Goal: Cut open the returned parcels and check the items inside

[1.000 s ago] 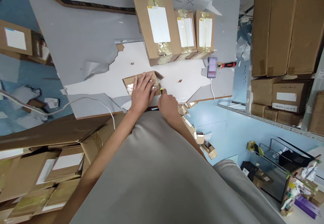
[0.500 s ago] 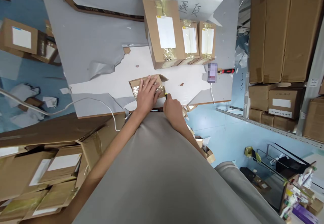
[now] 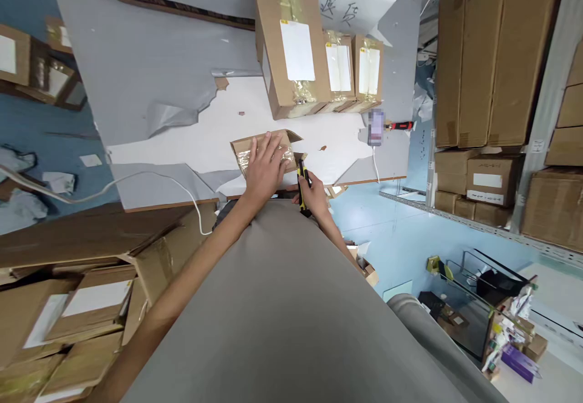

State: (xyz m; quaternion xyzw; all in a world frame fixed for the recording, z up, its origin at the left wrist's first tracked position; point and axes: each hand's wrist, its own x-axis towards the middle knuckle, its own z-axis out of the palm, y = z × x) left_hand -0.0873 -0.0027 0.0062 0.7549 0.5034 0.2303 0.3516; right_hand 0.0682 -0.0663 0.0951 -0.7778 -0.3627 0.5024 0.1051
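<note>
A small cardboard box (image 3: pixel 235 145) with shiny clear tape across its top lies near the front edge of the table; a flap sticks up at its right end. My left hand (image 3: pixel 265 169) lies flat on this box, fingers spread over the tape. In my right hand (image 3: pixel 313 193) is a black and yellow utility knife (image 3: pixel 301 175), held just right of the box with its front end by the box's right corner. Whether the blade touches the cardboard I cannot tell.
Taped boxes with white labels (image 3: pixel 298 51) stand at the back of the table (image 3: pixel 182 45). To the right lie a phone (image 3: pixel 376 127) on a cable and a red-black handled tool (image 3: pixel 401 125). An open carton of boxes (image 3: pixel 150 257) sits at lower left; shelving holds cartons (image 3: pixel 483 57) on the right.
My right hand has loosened and turned, so more of the utility knife shows. My left hand stays on the box. The whole view has shifted slightly.
</note>
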